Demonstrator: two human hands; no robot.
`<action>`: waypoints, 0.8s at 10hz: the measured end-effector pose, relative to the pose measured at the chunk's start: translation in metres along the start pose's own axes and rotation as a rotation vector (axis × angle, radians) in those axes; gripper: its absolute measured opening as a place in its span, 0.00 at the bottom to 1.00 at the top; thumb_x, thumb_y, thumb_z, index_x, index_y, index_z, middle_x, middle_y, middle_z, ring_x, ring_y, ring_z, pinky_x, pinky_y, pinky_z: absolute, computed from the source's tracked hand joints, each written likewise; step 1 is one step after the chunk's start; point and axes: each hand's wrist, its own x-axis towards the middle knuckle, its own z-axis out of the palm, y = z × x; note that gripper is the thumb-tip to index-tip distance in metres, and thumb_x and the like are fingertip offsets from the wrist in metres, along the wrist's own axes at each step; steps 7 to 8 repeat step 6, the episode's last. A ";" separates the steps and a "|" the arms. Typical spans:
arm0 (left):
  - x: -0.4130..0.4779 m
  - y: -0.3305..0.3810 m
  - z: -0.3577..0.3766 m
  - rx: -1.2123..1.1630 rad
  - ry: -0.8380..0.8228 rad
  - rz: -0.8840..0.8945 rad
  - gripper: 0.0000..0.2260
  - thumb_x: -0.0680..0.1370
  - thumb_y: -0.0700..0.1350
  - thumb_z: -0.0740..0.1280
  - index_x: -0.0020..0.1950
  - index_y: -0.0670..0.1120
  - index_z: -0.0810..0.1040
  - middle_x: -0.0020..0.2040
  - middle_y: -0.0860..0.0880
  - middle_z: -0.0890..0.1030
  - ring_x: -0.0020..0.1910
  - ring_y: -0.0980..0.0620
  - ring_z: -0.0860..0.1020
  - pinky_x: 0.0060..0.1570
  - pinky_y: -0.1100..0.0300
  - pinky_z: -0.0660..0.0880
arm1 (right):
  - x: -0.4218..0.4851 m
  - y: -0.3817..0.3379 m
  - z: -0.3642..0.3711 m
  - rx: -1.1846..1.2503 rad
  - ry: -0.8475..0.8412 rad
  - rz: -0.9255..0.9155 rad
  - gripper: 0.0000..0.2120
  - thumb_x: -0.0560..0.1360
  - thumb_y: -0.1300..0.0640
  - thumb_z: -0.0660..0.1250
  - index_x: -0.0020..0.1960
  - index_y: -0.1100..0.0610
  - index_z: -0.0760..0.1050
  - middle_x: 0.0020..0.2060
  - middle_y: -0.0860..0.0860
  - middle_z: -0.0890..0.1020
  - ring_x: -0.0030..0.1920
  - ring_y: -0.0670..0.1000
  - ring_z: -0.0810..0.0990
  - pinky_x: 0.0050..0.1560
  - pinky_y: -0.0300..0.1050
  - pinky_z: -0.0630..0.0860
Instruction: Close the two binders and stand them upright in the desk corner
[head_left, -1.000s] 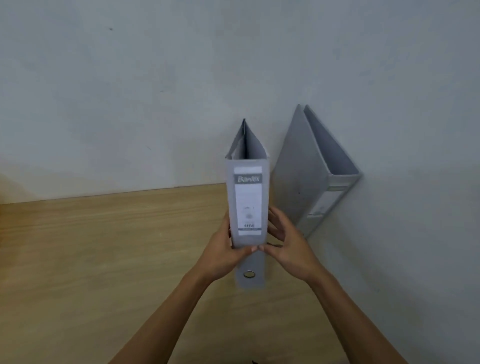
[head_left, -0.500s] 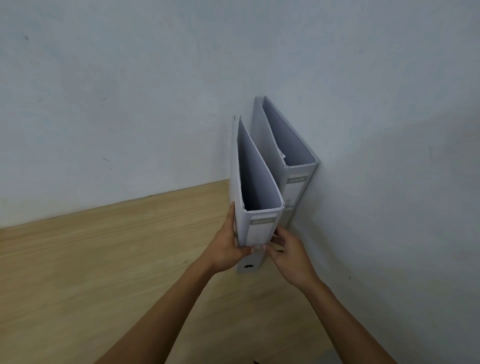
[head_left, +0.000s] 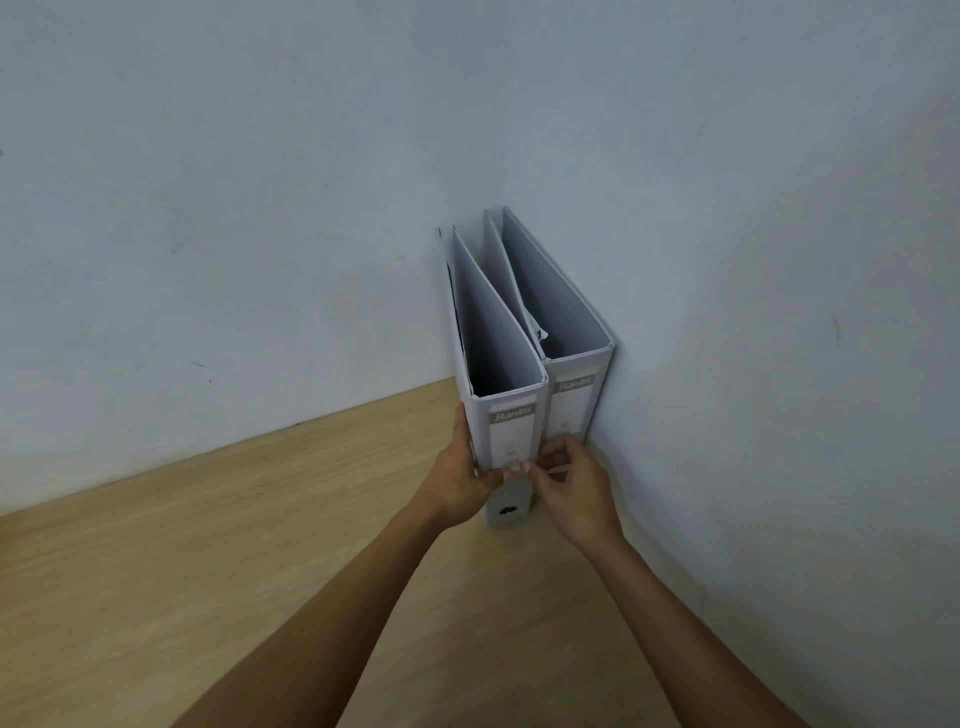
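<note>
two binders (head_left: 511, 395) upright, fingers (head_left: 558, 457) gripping left spine

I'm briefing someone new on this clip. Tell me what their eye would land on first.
Two grey binders stand side by side in the desk corner: the right binder against the side wall, the left binder beside it. The left hand and the right hand grip the left binder's spine low down, thumbs nearly meeting. Around them lie only the bare wooden desk and pale walls.
</note>
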 end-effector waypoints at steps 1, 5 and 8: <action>0.011 -0.002 -0.001 0.007 0.023 -0.001 0.42 0.75 0.43 0.75 0.82 0.48 0.52 0.71 0.49 0.75 0.72 0.46 0.72 0.42 0.85 0.70 | 0.010 -0.003 0.001 -0.024 0.027 0.021 0.09 0.73 0.50 0.75 0.46 0.50 0.76 0.43 0.44 0.83 0.43 0.40 0.81 0.42 0.40 0.79; 0.014 0.000 -0.009 0.080 -0.024 -0.080 0.44 0.78 0.34 0.68 0.83 0.53 0.43 0.75 0.44 0.71 0.73 0.42 0.72 0.65 0.54 0.75 | 0.009 -0.011 0.006 -0.101 0.122 0.102 0.08 0.74 0.46 0.73 0.41 0.44 0.75 0.40 0.40 0.82 0.43 0.46 0.83 0.41 0.48 0.81; -0.004 -0.008 -0.025 0.096 -0.103 -0.097 0.44 0.79 0.36 0.66 0.83 0.54 0.39 0.82 0.48 0.61 0.75 0.43 0.71 0.61 0.58 0.77 | 0.011 -0.006 0.001 -0.119 0.073 0.158 0.05 0.75 0.52 0.70 0.44 0.45 0.76 0.42 0.43 0.83 0.46 0.52 0.85 0.48 0.52 0.82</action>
